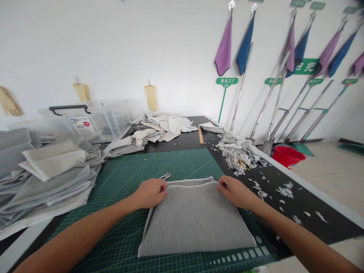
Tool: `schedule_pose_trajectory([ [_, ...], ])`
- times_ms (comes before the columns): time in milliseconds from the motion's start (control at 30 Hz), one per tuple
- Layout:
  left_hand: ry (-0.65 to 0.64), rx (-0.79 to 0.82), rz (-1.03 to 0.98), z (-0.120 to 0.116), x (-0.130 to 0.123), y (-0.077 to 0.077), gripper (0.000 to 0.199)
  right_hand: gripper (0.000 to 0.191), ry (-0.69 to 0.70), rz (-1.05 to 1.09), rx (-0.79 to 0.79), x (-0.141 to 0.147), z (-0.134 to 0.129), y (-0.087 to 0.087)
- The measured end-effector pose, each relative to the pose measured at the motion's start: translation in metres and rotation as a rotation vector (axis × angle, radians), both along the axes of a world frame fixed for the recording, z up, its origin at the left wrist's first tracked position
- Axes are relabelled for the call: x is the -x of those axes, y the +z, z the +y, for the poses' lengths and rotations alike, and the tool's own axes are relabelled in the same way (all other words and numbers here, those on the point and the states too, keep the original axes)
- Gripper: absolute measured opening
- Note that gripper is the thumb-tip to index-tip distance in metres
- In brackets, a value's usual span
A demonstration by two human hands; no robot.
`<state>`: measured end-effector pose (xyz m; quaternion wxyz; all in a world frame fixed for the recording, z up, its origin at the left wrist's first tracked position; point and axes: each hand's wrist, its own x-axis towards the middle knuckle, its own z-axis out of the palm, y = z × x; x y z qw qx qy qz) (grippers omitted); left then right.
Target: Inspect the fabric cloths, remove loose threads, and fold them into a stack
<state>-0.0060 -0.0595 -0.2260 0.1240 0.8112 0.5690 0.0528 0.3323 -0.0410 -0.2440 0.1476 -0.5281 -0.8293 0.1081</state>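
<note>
A folded grey cloth (196,222) lies flat on the green cutting mat (182,167), its upper edge doubled over. My left hand (149,193) holds the cloth's upper left corner, and my right hand (234,192) holds its upper right corner. Small metal thread snips (165,176) lie on the mat just above my left hand, not touching it. A tall stack of folded grey cloths (48,182) rests to the left of the mat.
Crumpled pale fabric (162,129) and a clear plastic bin (85,121) stand beyond the stack. A wooden ruler (200,134) and a heap of white scraps (234,157) lie on the black table (182,141). A red bucket (288,156) sits on the floor at right.
</note>
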Motion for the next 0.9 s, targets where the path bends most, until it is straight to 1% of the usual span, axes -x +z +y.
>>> schedule_pose_trajectory([
  [100, 0.067, -0.06, -0.063, -0.002, 0.002, 0.005, 0.022, 0.025, -0.05, 0.127, -0.036, 0.003, -0.002, 0.004],
  [200, 0.14, -0.086, -0.104, 0.001, 0.007, 0.004, 0.027, 0.028, -0.123, 0.209, -0.085, 0.004, 0.0, 0.004],
  [300, 0.196, -0.062, -0.138, 0.009, 0.013, -0.006, 0.03, 0.029, -0.189, 0.177, -0.069, 0.003, 0.007, -0.002],
  [367, 0.252, -0.048, -0.158, 0.016, 0.018, -0.013, 0.039, 0.029, -0.241, 0.127, -0.026, 0.002, 0.012, -0.008],
  [400, 0.283, -0.045, -0.156, 0.019, 0.021, -0.015, 0.041, 0.033, -0.269, 0.109, -0.005, 0.001, 0.014, -0.01],
  [500, 0.339, -0.04, -0.116, 0.027, 0.031, -0.016, 0.031, 0.047, -0.329, 0.069, 0.045, -0.001, 0.017, -0.014],
  [567, 0.337, -0.016, -0.09, 0.029, 0.037, -0.013, 0.033, 0.048, -0.346, 0.025, 0.079, -0.002, 0.017, -0.014],
  [700, 0.275, 0.167, -0.004, 0.022, 0.04, -0.008, 0.058, 0.046, -0.329, -0.112, 0.151, 0.0, 0.015, -0.011],
  [767, 0.219, 0.232, 0.044, 0.015, 0.036, -0.007, 0.065, 0.045, -0.307, -0.153, 0.158, 0.001, 0.013, -0.011],
  [833, 0.161, 0.271, 0.052, 0.008, 0.032, -0.008, 0.065, 0.043, -0.281, -0.171, 0.15, 0.003, 0.012, -0.01],
  [900, 0.111, 0.306, 0.024, 0.003, 0.027, -0.007, 0.06, 0.041, -0.25, -0.181, 0.149, 0.003, 0.01, -0.01],
])
